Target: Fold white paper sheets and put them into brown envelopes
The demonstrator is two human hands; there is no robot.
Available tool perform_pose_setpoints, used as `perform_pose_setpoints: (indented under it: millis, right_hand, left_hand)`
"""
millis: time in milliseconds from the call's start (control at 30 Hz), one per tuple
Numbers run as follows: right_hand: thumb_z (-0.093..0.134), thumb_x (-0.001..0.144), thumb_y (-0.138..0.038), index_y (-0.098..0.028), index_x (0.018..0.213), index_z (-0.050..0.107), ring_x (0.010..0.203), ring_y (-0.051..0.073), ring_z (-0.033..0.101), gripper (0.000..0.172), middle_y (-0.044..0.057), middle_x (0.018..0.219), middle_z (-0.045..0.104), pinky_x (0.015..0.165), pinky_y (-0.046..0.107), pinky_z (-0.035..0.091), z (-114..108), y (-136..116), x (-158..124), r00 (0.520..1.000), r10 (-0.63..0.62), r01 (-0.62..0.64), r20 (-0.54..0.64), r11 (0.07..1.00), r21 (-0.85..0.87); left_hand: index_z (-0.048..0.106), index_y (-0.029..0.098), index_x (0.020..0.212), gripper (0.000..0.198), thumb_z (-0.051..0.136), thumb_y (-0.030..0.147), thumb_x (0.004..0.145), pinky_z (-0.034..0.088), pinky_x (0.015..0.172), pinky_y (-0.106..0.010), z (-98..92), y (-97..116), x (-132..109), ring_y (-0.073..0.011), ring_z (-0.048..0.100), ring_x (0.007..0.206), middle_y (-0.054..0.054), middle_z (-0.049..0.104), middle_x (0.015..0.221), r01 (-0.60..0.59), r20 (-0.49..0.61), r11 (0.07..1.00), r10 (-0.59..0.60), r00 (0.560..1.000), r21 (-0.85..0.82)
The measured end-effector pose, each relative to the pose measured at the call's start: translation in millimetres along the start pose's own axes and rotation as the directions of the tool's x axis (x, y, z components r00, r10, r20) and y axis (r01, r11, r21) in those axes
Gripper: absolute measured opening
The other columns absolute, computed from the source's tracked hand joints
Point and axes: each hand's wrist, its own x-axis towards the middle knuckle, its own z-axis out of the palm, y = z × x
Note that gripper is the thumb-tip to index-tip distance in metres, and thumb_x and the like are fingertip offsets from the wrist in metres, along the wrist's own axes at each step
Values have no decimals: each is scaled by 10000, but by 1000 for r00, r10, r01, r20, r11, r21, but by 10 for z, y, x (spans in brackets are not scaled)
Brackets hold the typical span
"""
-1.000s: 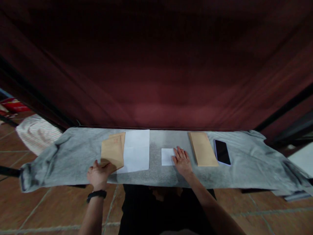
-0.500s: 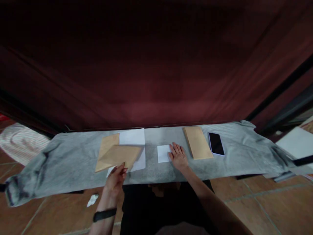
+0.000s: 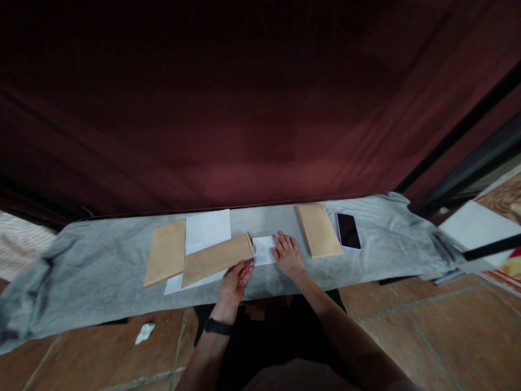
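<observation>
My left hand (image 3: 235, 281), with a dark band on its wrist, is closed on the lower right end of a brown paper envelope (image 3: 215, 260). The envelope lies slanted over white paper sheets (image 3: 207, 228), its right end reaching a small folded white paper (image 3: 262, 251). My right hand (image 3: 288, 256) rests flat on the right part of that folded paper, fingers spread, hiding that side of it. Left of the sheets lies another brown envelope (image 3: 165, 252). A stack of brown envelopes (image 3: 321, 231) sits just right of my right hand.
A phone (image 3: 349, 232) lies right of the stack. Everything rests on a narrow bench covered with grey cloth (image 3: 109, 260), against a dark red panel (image 3: 260, 136). A crumpled white tissue (image 3: 145, 333) is on the tiled floor. White boards (image 3: 474, 228) stand at far right.
My left hand has carried the envelope to the right, bringing its end against the folded white paper. My right hand stays flat on that paper. The view has shifted slightly.
</observation>
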Motion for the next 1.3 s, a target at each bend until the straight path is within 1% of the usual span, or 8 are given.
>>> perform_pose_setpoints:
  millis: [133,233,333,400,533,833,1067,1300]
  right_hand:
    - [352,1066,-405,-186,1567,406,1484,294,383,549,109,1632,368,1218,489,242,1,6,2,1000,-8,8,-4,1000,12]
    - [360,1061,-395,-192,1566,407,1487,292,379,547,107,1631,370,1217,496,245,-8,11,6,1000,-5,4,8,1000,15]
    - [375,1056,-372,-191,1562,413,1487,296,377,539,108,1627,379,1215,503,243,-19,12,13,1000,-6,6,18,1000,5]
    - [385,1057,-365,-182,1559,417,1486,300,379,536,117,1627,379,1214,504,241,-17,15,14,1000,-15,15,21,1000,-2]
    - [353,1070,-354,-165,1557,418,1482,290,385,526,117,1630,373,1216,487,244,15,50,-10,1000,-18,18,-6,1000,-6]
    - [325,1061,-307,-69,1558,394,1479,321,388,555,178,1595,416,1216,516,254,22,105,-38,992,71,-69,-105,997,25]
    - [353,1075,-325,-208,1531,465,1491,229,378,483,65,1626,399,1231,430,276,7,-323,77,962,-262,250,82,959,131]
    - [359,1079,-350,-244,1549,434,1500,246,366,488,54,1641,366,1232,458,255,2,-142,41,976,-197,194,91,980,39]
  left_hand:
    - [713,137,869,218,720,353,836,635,808,-423,76,-217,-131,-271,774,861,-145,787,882,-105,161,964,66,985,245]
    - [728,173,1106,326,675,393,872,473,1128,-499,247,-415,-185,-299,611,1302,-144,709,1300,-380,330,813,247,911,442]
    - [550,130,1429,550,552,409,956,279,1253,-544,371,-578,-118,-312,311,1528,-165,426,1597,-710,579,238,439,687,663]
    - [433,81,1513,614,458,416,999,290,1242,-560,384,-659,-39,-324,269,1541,-203,364,1620,-703,665,-107,448,597,703]
    - [324,53,1564,689,416,457,1014,338,1224,-519,273,-747,47,-313,280,1537,-226,359,1617,-628,733,-381,419,537,678]
    - [297,42,1569,727,441,472,1001,321,1236,-485,62,-740,-107,-297,290,1536,-225,365,1616,-621,766,-448,377,521,643]
    - [333,39,1548,734,486,468,972,331,1211,-561,65,-796,-42,-345,378,1491,-260,429,1567,-649,753,-385,387,531,656]
    - [351,22,1535,750,490,501,975,346,1214,-497,-18,-761,-104,-323,339,1514,-253,407,1584,-635,771,-438,379,512,636]
